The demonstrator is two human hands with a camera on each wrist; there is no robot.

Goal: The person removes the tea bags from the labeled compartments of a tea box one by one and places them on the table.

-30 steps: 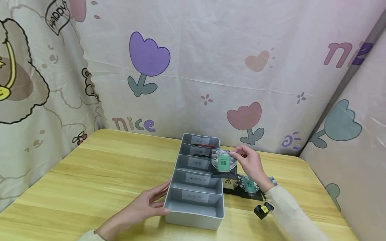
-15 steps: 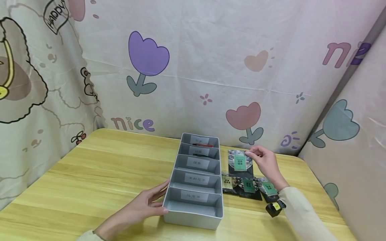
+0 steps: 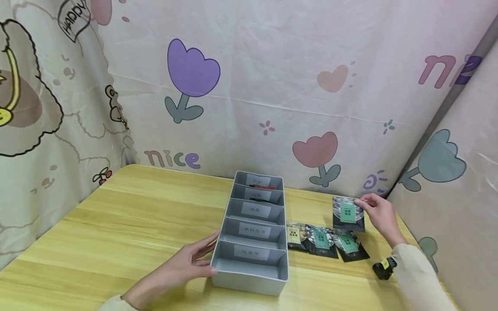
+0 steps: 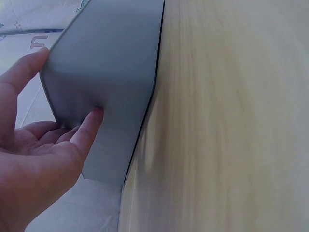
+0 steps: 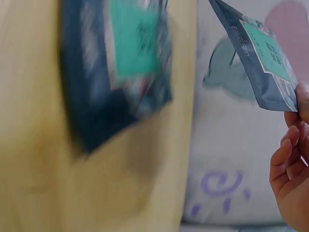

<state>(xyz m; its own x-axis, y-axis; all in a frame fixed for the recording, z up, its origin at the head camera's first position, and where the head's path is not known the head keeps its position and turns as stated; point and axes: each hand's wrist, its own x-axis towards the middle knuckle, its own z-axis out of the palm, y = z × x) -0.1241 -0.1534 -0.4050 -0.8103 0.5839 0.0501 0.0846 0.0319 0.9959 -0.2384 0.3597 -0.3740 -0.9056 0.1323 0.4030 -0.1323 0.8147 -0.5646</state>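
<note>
My right hand (image 3: 383, 216) pinches the right edge of a dark tea sachet (image 3: 348, 214) with a green label. It holds the sachet up over the right side of the table, and the right wrist view shows the same grip. Below it lie three similar sachets side by side: one with a yellow label (image 3: 295, 236), one with a green label (image 3: 322, 240) and another green one (image 3: 350, 245). My left hand (image 3: 183, 265) rests against the near left corner of a grey divided box (image 3: 247, 285), thumb at the rim and fingertips on the side wall.
Paper labels mark the box's compartments. A red packet edge (image 3: 262, 187) shows in the rearmost compartment, a black packet edge (image 3: 262, 200) in the one before it. A wooden table (image 3: 116, 233) carries everything, and a printed curtain (image 3: 249, 86) hangs behind it.
My right hand has carried the green-labelled sachet from over the box to the right, past the lying sachets. The left hand and the box have stayed in place.
</note>
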